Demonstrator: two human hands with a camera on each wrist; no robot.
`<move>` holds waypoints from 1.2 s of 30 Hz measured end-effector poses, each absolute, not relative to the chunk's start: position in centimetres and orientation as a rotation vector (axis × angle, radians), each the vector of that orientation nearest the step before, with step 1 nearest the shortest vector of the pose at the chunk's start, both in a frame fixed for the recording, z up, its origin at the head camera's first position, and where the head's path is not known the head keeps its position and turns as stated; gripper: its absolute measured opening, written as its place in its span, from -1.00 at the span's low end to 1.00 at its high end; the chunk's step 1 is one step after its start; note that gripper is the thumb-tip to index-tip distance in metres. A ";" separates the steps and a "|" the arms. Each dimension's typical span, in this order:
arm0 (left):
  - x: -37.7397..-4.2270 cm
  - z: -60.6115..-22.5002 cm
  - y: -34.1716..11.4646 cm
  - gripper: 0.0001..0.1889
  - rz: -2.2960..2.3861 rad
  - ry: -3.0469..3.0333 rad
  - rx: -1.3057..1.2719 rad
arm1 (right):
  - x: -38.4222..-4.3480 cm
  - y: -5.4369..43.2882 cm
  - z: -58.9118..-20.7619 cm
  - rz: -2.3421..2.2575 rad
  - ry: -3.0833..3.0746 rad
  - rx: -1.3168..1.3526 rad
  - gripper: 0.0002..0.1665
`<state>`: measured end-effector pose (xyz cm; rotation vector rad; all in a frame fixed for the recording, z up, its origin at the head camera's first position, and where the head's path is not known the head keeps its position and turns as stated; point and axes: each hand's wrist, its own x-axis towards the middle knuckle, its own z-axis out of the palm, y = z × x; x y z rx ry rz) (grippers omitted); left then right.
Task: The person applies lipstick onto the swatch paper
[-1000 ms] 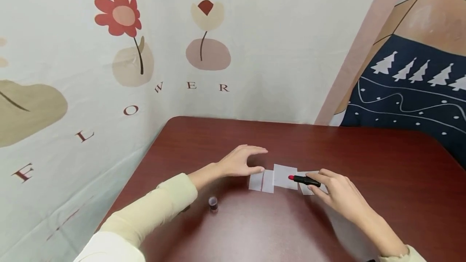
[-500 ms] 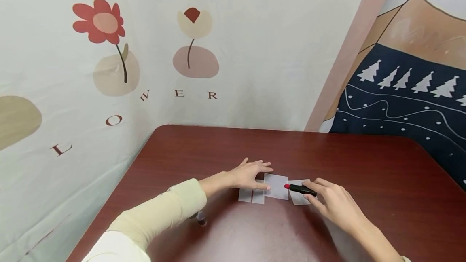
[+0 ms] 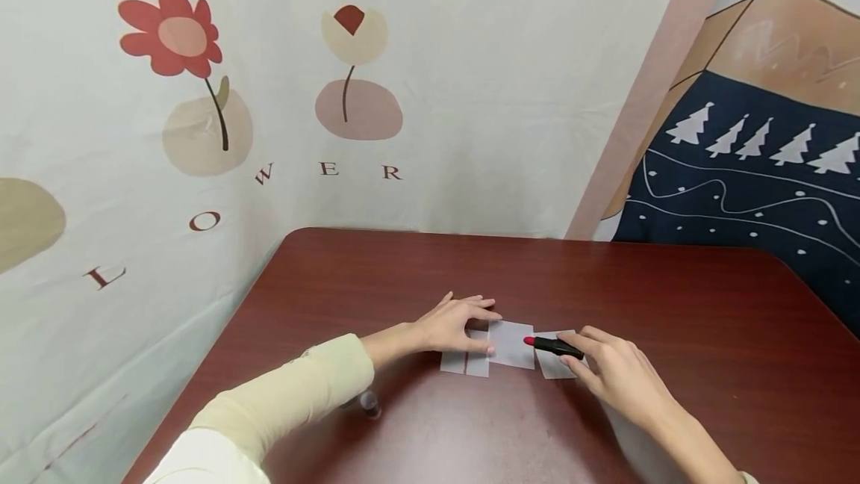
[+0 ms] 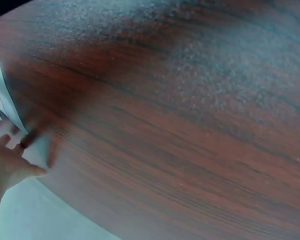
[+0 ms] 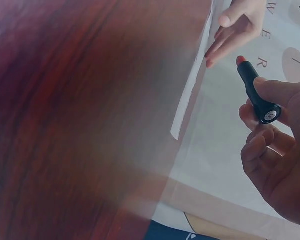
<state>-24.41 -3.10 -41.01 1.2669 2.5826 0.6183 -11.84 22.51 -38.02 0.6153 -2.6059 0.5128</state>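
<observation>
Partly hidden behind right hand (image 3: 621, 376), rightmost paper (image 3: 554, 368); cut off in left wrist view, left hand (image 4: 6, 166); too small to read, label (image 5: 271, 116) on lipstick (image 5: 251, 82).

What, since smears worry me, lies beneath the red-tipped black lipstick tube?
Beneath the black tube: parts of the middle white paper square and rightmost white paper square. What the tube and right hand cover there cannot be seen.

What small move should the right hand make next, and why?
Probably the bare right hand should lower the black, red-tipped lipstick onto the middle white paper square: its tip appears raised, that square shows no visible mark, and the left hand is at its left edge; the left white paper square bears a reddish line.
</observation>
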 end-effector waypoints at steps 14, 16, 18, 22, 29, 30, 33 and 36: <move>-24.1 -42.2 -3.2 -0.40 0.625 2.592 1.232 | -13.2 21.6 -38.1 0.474 -2.643 0.618 -0.69; -24.1 -42.2 -3.2 -0.40 0.636 2.591 1.222 | -13.9 21.3 -37.9 0.451 -2.658 0.616 -0.69; -24.2 -42.2 -3.3 -0.40 0.640 2.598 1.218 | -14.5 21.1 -37.8 0.430 -2.678 0.614 -0.68; -24.3 -42.4 -3.3 -0.39 0.659 2.598 1.228 | -15.6 21.0 -38.0 0.400 -2.712 0.612 -0.69; -24.4 -42.5 -3.3 -0.39 0.723 2.570 1.233 | -16.3 21.1 -38.5 0.426 -2.708 0.644 -0.67; -24.4 -42.5 -3.4 -0.39 0.722 2.571 1.235 | -16.4 21.1 -38.6 0.429 -2.706 0.645 -0.67; -24.3 -42.4 -3.4 -0.38 0.726 2.563 1.241 | -16.5 21.1 -38.7 0.430 -2.710 0.641 -0.66; -24.2 -42.3 -3.5 -0.38 0.728 2.566 1.245 | -16.7 20.9 -38.7 0.425 -2.720 0.635 -0.66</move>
